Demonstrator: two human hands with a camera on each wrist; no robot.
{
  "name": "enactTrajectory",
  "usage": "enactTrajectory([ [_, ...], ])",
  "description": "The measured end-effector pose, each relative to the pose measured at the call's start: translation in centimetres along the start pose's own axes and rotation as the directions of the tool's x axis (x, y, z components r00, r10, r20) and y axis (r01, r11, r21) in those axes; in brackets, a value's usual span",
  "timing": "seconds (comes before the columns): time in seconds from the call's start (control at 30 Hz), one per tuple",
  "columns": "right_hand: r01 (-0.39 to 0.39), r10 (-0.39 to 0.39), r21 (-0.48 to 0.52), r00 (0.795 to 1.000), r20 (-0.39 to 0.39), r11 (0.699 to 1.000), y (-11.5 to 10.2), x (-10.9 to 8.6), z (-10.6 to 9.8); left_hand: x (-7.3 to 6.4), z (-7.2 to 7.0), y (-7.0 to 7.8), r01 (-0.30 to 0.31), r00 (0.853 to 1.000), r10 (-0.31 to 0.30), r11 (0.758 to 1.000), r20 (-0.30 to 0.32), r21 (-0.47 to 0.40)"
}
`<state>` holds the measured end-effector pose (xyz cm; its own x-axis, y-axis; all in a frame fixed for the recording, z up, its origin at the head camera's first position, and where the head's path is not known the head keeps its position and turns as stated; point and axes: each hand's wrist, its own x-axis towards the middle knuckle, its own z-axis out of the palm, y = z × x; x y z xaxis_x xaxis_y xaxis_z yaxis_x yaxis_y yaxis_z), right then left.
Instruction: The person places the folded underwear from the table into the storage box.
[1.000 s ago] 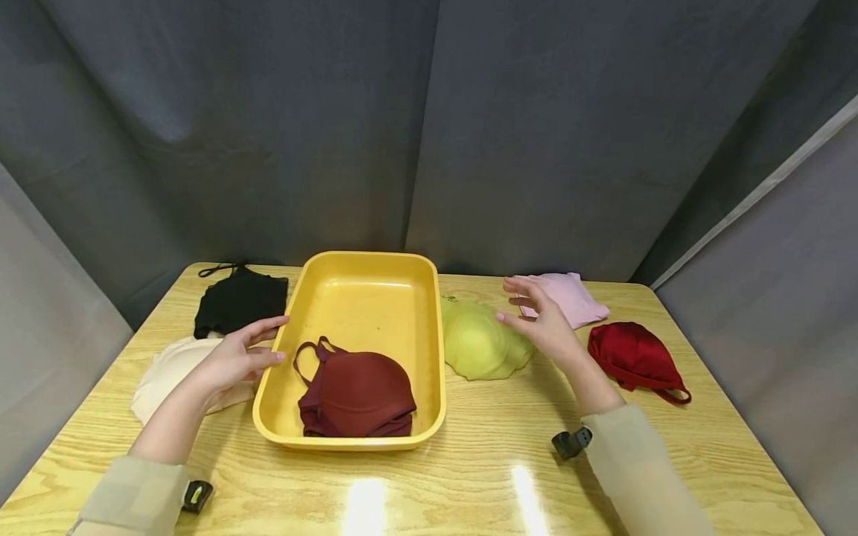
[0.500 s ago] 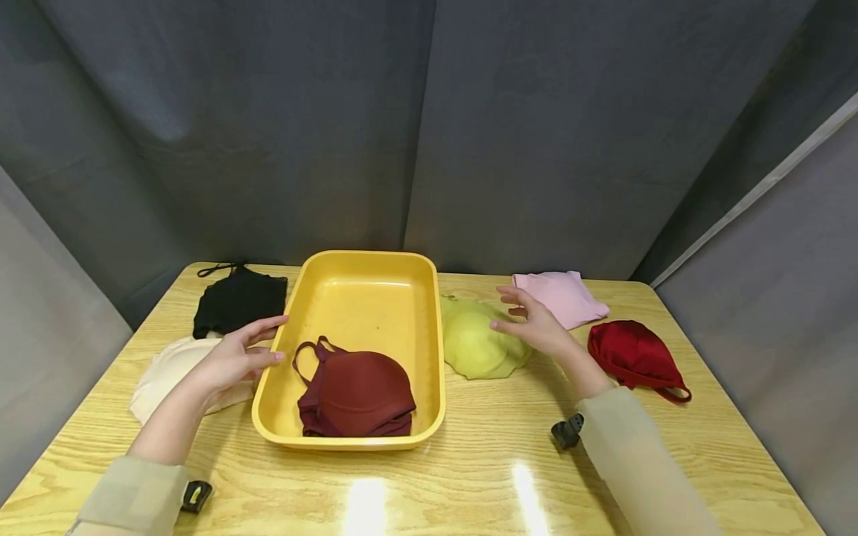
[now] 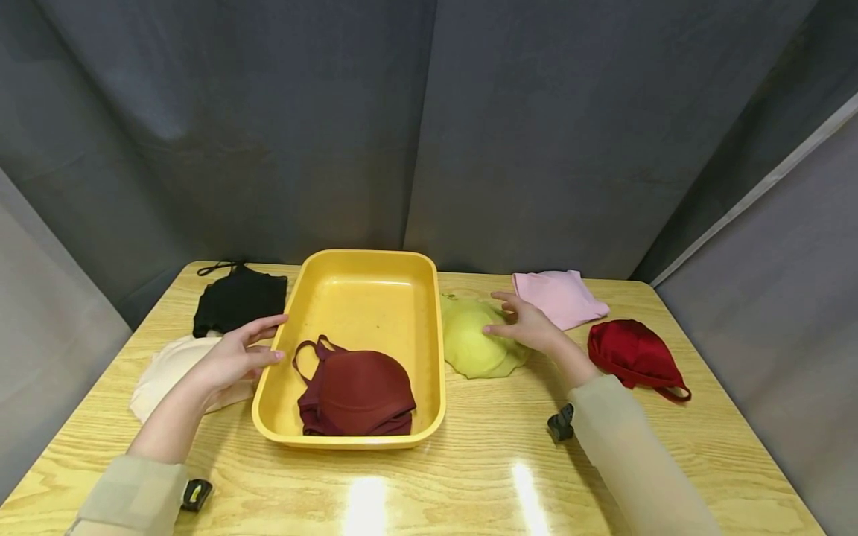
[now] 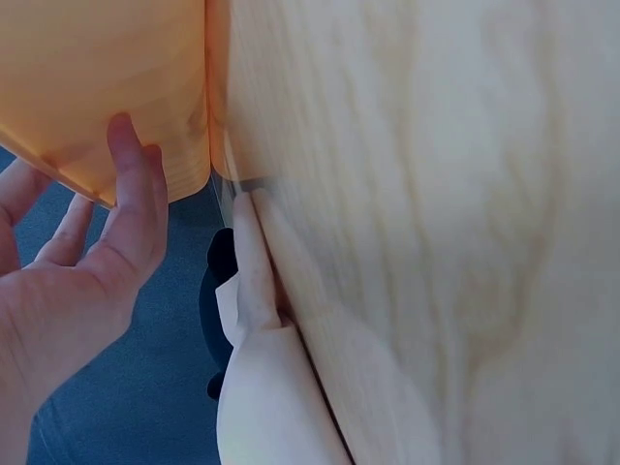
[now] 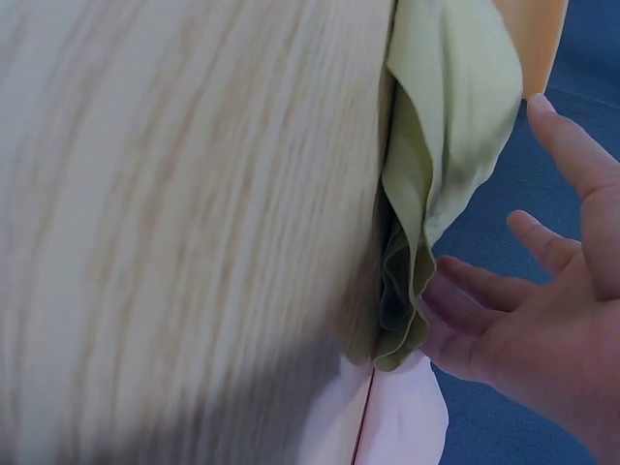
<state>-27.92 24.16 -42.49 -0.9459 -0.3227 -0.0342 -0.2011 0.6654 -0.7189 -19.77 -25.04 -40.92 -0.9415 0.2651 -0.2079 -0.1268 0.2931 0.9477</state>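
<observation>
A yellow tray (image 3: 355, 313) stands on the table with a folded maroon bra (image 3: 365, 391) in its near half. My left hand (image 3: 237, 357) is at the tray's left side, fingers spread and fingertips right at the rim. In the left wrist view its fingers (image 4: 136, 203) lie along the tray's wall (image 4: 107, 77). To the right of the tray lies a yellow-green bra (image 3: 472, 339). My right hand (image 3: 529, 325) is over that bra's right edge, thumb and fingers apart, nothing gripped. The right wrist view has the hand (image 5: 542, 291) beside the bra's folded edge (image 5: 417, 223).
A black strapped top (image 3: 241, 301) and a cream garment (image 3: 167, 372) lie left of the tray, the cream one partly behind my left arm. A pink garment (image 3: 559, 296) and a shiny red bra (image 3: 633, 353) lie at the right. Grey curtains (image 3: 429, 134) enclose the table (image 3: 482, 461).
My right hand has moved left and slightly down, from near the pink garment to over the yellow-green bra. My left hand and the tray have stayed in place.
</observation>
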Motion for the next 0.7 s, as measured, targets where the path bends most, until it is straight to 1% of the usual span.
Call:
enactTrajectory([
  [0.23, -0.052, 0.053, -0.078, 0.998, 0.018, 0.996, -0.16, 0.32, 0.11, -0.02, 0.00, 0.06, 0.000, 1.000, 0.000, 1.000, 0.004, -0.021],
  [0.37, -0.079, 0.082, -0.110, 0.996, 0.027, 0.991, -0.09, 0.61, 0.32, -0.15, -0.03, 0.13, -0.005, 1.000, 0.005, 1.000, 0.008, -0.018],
  [0.53, -0.111, 0.113, -0.095, 0.993, 0.023, 0.989, -0.31, 0.77, 0.54, -0.35, 0.02, 0.32, -0.017, 1.000, 0.017, 0.999, 0.016, -0.033],
  [0.7, -0.153, 0.154, -0.020, 0.987, 0.036, 0.988, -0.74, 0.74, 0.79, -0.27, 0.04, 0.32, -0.011, 1.000, 0.012, 0.999, 0.013, -0.030],
])
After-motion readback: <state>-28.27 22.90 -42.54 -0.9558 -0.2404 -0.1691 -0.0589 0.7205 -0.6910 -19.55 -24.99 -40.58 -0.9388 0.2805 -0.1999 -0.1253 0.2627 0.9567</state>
